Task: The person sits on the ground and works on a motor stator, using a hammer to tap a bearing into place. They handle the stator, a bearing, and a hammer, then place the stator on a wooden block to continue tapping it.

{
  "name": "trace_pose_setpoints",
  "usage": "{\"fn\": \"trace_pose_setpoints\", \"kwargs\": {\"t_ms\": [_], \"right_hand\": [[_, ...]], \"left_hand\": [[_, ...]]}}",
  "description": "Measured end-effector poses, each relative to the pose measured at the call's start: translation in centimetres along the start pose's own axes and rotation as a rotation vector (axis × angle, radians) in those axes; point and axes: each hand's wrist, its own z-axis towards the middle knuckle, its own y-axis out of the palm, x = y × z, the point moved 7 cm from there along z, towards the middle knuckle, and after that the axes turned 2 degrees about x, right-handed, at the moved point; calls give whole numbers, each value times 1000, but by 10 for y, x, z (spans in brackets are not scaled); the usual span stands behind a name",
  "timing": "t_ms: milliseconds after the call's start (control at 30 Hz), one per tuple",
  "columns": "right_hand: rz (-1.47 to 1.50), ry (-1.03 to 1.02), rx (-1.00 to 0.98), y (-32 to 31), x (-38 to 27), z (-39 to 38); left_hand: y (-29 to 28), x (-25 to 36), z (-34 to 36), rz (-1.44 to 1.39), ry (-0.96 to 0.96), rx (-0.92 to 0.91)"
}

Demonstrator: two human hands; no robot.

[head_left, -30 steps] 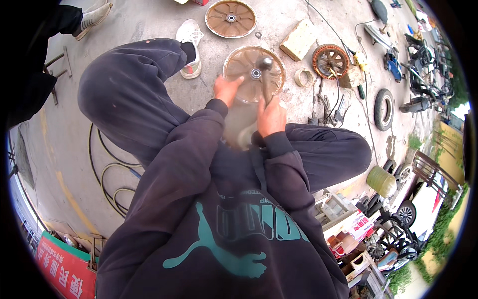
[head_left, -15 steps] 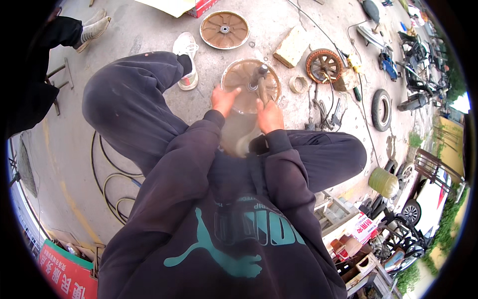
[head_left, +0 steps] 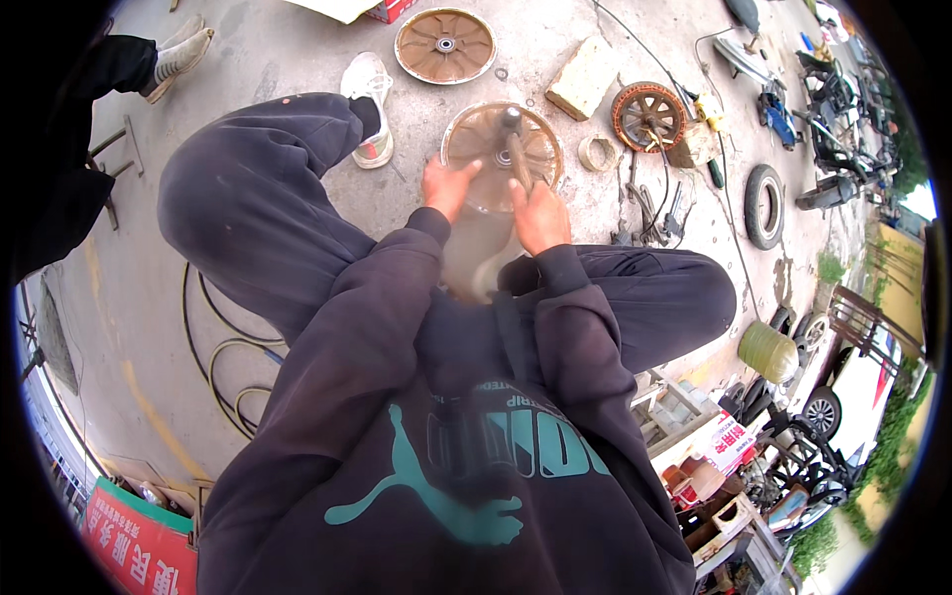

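your left hand (head_left: 448, 186) rests on the near left rim of the rusty brown wheel hub (head_left: 486, 149), fingers curled over its edge. the hub lies flat on the concrete floor (head_left: 297, 40) just ahead of your knees, between your two hands. your right hand (head_left: 540, 213) is closed around the handle of a tool (head_left: 516, 149) that runs up from the fist to the hub's centre; its head is too blurred to tell what kind. a second round disc (head_left: 445, 45) lies further ahead, a white shoe (head_left: 369, 94) to the hub's left.
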Motion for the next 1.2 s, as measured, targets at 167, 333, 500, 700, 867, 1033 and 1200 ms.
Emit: {"fn": "trace_pose_setpoints", "kwargs": {"t_ms": [167,333,500,700,867,1033,1200], "right_hand": [[159,1,227,-37,-21,-38],[47,52,72,11,28,-3],[248,92,104,-9,18,-10],[353,114,97,-33,12,-12],[390,156,51,-1,33,-13],[289,88,149,8,34,-15],[172,60,88,0,9,-26]], "left_hand": [[-12,-12,16,132,48,134],[1,2,2,243,6,81],[-9,-3,1,81,64,94],[-10,8,-4,-156,-33,12],[-26,11,-6,-131,-97,27],[-23,17,-11,-45,-76,53],[-25,8,-1,-91,-62,38]]}}
